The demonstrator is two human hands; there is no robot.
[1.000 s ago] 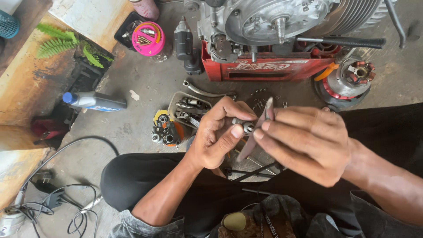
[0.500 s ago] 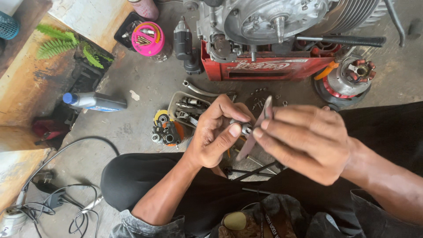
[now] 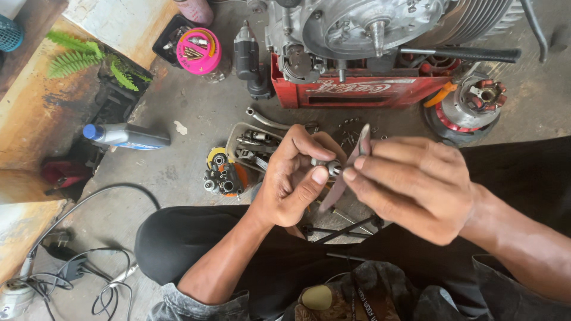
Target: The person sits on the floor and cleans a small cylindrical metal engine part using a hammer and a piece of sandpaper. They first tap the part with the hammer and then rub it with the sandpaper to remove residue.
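My left hand (image 3: 294, 178) pinches a small round metal part (image 3: 329, 166) between thumb and fingertips. My right hand (image 3: 413, 187) holds a flat grey metal strip (image 3: 351, 169) that stands slanted, its edge against the small part. Both hands meet over my lap, above the concrete floor. My knees in dark trousers (image 3: 196, 244) fill the lower view.
An engine (image 3: 357, 27) rests on a red crate (image 3: 357, 89) ahead. A tray of tools (image 3: 253, 145), a socket holder (image 3: 223, 175), a pink-lidded jar (image 3: 199, 50), a grey oil bottle (image 3: 128, 137), a round rotor part (image 3: 470, 104) and cables (image 3: 71, 273) lie around.
The thumb and fingers of my left hand have shifted slightly on the small part. The strip and my right hand stay nearly where they were.
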